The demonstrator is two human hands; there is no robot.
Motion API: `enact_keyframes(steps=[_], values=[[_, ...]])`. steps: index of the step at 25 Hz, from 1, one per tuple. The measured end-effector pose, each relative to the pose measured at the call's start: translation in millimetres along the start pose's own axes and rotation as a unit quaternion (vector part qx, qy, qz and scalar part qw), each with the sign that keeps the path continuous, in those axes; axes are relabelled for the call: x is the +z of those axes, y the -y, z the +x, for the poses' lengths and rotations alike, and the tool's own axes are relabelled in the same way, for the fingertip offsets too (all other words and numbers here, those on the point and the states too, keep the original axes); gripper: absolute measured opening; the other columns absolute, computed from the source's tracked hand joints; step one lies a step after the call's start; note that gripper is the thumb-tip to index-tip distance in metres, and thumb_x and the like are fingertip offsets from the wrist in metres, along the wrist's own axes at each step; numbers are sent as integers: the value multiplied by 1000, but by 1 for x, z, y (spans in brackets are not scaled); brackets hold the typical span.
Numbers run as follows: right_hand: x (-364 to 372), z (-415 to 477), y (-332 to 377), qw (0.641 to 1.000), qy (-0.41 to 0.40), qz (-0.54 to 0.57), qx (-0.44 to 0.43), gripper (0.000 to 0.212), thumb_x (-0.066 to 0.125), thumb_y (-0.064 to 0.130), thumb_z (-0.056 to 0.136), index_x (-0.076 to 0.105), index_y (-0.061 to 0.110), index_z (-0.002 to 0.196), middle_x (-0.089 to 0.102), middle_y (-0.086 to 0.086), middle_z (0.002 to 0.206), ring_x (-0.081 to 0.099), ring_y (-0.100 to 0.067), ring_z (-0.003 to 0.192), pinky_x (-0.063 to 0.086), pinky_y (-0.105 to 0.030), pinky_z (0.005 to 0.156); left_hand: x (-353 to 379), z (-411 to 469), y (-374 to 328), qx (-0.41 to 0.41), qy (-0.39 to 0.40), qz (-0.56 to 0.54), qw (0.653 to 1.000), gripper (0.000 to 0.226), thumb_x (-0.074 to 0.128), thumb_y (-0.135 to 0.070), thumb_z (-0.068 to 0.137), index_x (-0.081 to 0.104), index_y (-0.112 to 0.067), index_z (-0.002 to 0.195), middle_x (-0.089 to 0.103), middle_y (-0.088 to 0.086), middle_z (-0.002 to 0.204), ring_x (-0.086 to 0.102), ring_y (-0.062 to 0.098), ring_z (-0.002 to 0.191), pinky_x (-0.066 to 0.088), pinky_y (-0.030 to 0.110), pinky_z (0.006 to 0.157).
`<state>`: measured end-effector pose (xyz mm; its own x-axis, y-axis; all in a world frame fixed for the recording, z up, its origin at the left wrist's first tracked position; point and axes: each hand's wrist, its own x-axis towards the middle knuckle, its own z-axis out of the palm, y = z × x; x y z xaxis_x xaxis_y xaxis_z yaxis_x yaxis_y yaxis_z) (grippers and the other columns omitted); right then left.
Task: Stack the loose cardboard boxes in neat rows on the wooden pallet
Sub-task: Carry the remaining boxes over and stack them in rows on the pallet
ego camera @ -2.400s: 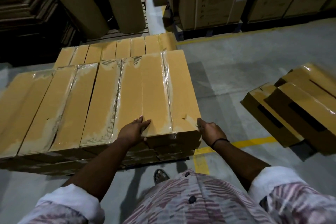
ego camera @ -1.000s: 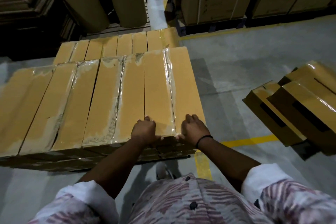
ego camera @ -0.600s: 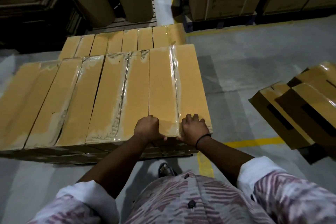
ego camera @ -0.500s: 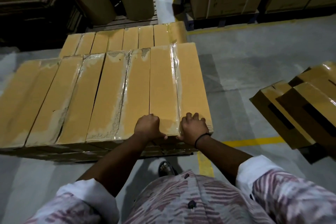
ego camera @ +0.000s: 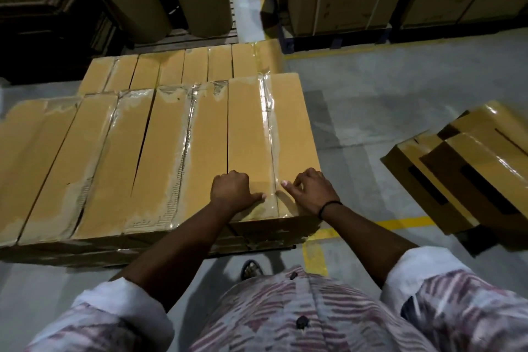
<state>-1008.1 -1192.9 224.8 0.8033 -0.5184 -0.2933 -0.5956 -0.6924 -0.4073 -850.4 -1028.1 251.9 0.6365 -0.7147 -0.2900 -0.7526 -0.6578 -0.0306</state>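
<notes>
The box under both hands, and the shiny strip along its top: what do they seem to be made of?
The box looks like matte brown corrugated cardboard; torn skin on the neighbouring box shows ribs. The strip is probably clear plastic tape: glossy, wrinkled, reflecting light.

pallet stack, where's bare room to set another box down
Bare floor lies between the stack and the loose boxes. The far row, behind the near row, is bare on top. Crowded: the near right corner, under the left hand and right hand.
</notes>
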Motion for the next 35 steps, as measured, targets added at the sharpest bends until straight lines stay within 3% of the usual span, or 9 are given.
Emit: enact_keyframes(steps=[3, 5, 9, 12, 18, 24, 29, 35], values=[[1, -3, -17, 998, -61, 17, -4, 51, 46, 64, 97, 68, 19, 107, 58, -6, 124, 49, -27, 118, 44, -39, 96, 5, 11, -8, 56, -47, -12, 997, 49, 52, -72, 87, 67, -26, 91, 64, -5, 81, 60, 17, 79, 47, 44, 95], [6, -5, -23, 997, -77, -6, -6, 47, 48, 61, 97, 68, 20, 109, 55, -5, 128, 47, -27, 120, 41, -39, 97, 11, 18, -17, 97, -76, -27, 992, 44, 51, -68, 89, 66, -27, 92, 68, -6, 91, 63, 20, 91, 45, 44, 97], [9, -5, -27, 995, -92, -48, 3, 47, 47, 62, 97, 65, 23, 115, 49, -4, 138, 40, -27, 128, 36, -41, 103, 19, 37, -35, 144, -96, -43, 984, 54, 48, -65, 91, 66, -27, 124, 67, -2, 125, 53, 30, 124, 42, 44, 104], [9, -8, -31, 992, -118, -36, 29, 47, 48, 62, 97, 64, 23, 117, 48, -4, 139, 39, -27, 130, 37, -42, 104, 16, 47, -49, 179, -88, -51, 979, 56, 47, -63, 93, 61, -26, 132, 63, -1, 134, 46, 33, 133, 38, 45, 110], [2, -15, -56, 985, -153, -7, 84, 48, 48, 62, 97, 65, 24, 121, 49, -3, 138, 40, -26, 130, 37, -40, 104, 11, 63, -80, 225, -88, -45, 969, 57, 41, -65, 94, 61, -27, 132, 62, -2, 136, 45, 36, 136, 38, 46, 111], [-29, -23, -129, 968, -215, 38, 121, 50, 48, 63, 97, 67, 22, 118, 52, -1, 131, 45, -26, 124, 39, -41, 100, -5, 81, -163, 248, -80, -61, 964, 58, 45, -65, 96, 60, -27, 136, 61, -2, 139, 45, 33, 137, 36, 43, 109], [-72, -59, -232, 943, -264, 76, 187, 67, 31, 73, 91, 68, 22, 114, 54, 0, 126, 47, -27, 120, 41, -41, 97, -20, 95, -281, 276, -80, -69, 955, 59, 47, -68, 94, 62, -29, 136, 63, -4, 137, 49, 30, 135, 39, 42, 108], [-125, -127, -373, 916, -287, 75, 270, 51, 45, 61, 99, 66, 17, 117, 54, -4, 127, 46, -30, 120, 40, -42, 100, -25, 103, -439, 304, -92, -122, 940, 58, 52, -68, 89, 67, -28, 129, 73, -3, 120, 64, 22, 116, 48, 38, 99]])
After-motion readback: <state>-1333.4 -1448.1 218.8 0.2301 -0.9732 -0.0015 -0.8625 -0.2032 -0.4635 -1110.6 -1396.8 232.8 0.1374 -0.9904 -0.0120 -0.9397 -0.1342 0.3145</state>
